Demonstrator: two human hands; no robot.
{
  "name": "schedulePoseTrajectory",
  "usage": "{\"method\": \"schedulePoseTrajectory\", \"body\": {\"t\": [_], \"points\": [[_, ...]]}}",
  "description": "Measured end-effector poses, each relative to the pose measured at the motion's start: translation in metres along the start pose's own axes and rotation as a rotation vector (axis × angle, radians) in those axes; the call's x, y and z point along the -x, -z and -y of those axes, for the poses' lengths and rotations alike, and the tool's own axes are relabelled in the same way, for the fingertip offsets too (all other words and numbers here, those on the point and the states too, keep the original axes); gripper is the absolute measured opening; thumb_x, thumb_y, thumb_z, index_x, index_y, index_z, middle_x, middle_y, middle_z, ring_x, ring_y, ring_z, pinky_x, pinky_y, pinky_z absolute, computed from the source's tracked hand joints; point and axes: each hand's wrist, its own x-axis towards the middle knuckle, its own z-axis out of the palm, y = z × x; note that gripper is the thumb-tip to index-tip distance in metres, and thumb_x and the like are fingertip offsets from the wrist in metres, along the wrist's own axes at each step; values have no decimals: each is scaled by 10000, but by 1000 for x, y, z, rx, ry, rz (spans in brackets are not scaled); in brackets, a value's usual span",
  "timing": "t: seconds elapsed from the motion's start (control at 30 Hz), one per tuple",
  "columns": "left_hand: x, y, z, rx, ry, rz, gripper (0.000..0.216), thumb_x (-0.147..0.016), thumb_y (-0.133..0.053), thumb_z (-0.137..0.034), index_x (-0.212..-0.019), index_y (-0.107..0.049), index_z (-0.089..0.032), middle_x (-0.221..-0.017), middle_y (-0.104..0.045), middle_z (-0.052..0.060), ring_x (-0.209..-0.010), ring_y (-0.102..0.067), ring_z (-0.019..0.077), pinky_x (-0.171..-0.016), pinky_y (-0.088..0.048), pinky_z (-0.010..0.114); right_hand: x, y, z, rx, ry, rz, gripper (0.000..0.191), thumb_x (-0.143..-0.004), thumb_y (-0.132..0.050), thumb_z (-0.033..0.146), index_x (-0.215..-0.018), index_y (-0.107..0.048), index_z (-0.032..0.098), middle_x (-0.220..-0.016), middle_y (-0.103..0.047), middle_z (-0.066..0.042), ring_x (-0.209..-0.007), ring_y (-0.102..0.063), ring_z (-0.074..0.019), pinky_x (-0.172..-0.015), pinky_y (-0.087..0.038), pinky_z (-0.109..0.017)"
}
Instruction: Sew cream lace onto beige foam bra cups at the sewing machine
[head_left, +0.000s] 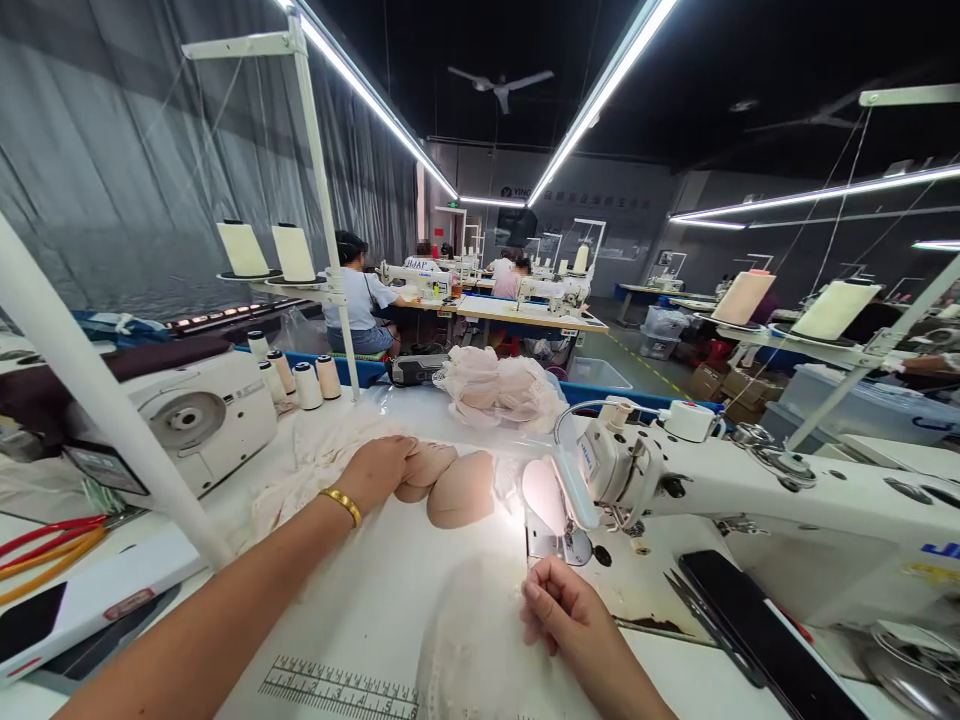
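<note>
Beige foam cups (450, 485) lie on the white table (390, 590) just left of the sewing machine (750, 490), and the left hand (382, 470), with a gold bangle (341, 503) at the wrist, rests on the nearest of them, fingers curled over its edge in a light grasp. The right hand (566, 610) is nearer, closed loosely on a piece of pale lace fabric (472, 640) that spreads toward the near table edge, pinching it close to the needle area (566, 540). So the cups sit far and left of the right hand, under the left hand, while the lace lies between the two arms and under the right fingers.

The main risk, as I judge it, is the right fingers being so close to the needle; a slip while feeding fabric could bring them under it. The lace is thin and could bunch or snag at the plate if pulled unevenly. The stacked cups could slide apart, since the hand covers only one.

Further off sit a bag of more cups (499, 385), thread spools (307, 383), and scissors (694, 600) to the right.
</note>
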Motion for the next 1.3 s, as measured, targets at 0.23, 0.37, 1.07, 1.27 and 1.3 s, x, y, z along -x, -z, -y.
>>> {"method": "schedulePoseTrajectory", "body": {"t": [0.23,0.37,1.07,1.27,1.3], "points": [[39,28,-57,327,-21,2,289,-994,-478,-431,-1049,-673,-225,-990,-745,33,-884,-700,248,-719,-532,319,1,2,14,-128,-55,-35,606,-875,-696,801,-894,-623,200,-830,-731,-39,-691,-652,-166,-602,-401,-270],[71,24,-90,519,-137,242,196,-910,-523,-366,-846,-643,-224,-826,-686,-17,-790,-647,213,-671,-438,298,1,3,11,-230,-57,-29,705,-847,-642,884,-931,-628,183,-875,-752,-82,-732,-704,-187,-608,-418,-270],[88,-8,-84,307,-150,262,67,-839,-506,-191,-845,-567,-217,-849,-693,36,-798,-638,240,-725,-455,340,-14,-18,20,55,-60,-118,426,-812,-803,543,-1001,-593,224,-781,-594,44,-665,-655,-176,-541,-452,-264],[81,-4,-98,428,-597,330,709,-793,-799,-329,-1436,-533,-193,-1543,-577,162,-1472,-486,357,-1202,-402,490,3,-16,11,280,144,-87,388,-837,-788,566,-1030,-673,251,-821,-666,-25,-663,-609,-197,-611,-511,-328],[76,-4,-102,445,-662,425,697,-815,-802,-348,-1442,-534,-202,-1471,-643,138,-1409,-565,337,-1168,-447,463,6,-8,6,312,155,-67,412,-831,-791,592,-1060,-693,264,-827,-687,-39,-627,-613,-199,-589,-520,-337]]}}
